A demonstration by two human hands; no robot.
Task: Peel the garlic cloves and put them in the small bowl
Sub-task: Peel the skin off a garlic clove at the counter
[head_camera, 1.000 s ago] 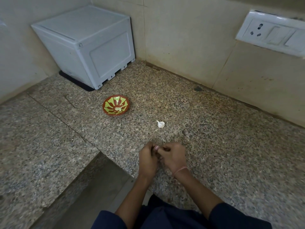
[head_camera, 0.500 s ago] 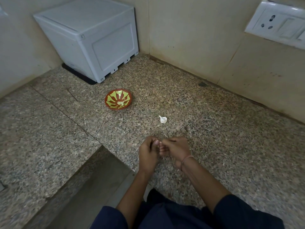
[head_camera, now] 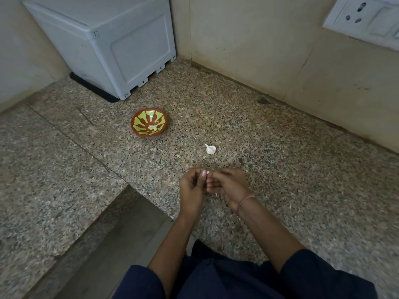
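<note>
Hands (head_camera: pixel 191 190) (head_camera: pixel 228 186) near counter edge (head_camera: pixel 149 200), maybe pinching clove (head_camera: pixel 208 173)

Box: the box (head_camera: pixel 112 39) stands on a mat (head_camera: pixel 92 88) in the back left corner of the counter (head_camera: pixel 280 169).
Bowl: the bowl (head_camera: pixel 141 119) sits on the counter in front of the box, with peeled cloves (head_camera: pixel 153 127) lying in it.
Garlic bulb: the garlic bulb (head_camera: pixel 210 149) lies on the counter, to the right of the bowl and nearer the person, apart from it.
Hands: the left hand (head_camera: pixel 192 188) and right hand (head_camera: pixel 228 186) are side by side just in front of the garlic bulb, pinching a clove (head_camera: pixel 207 173) between them.
Socket plate: the socket plate (head_camera: pixel 364 18) is on the back wall at far right, above the counter.
</note>
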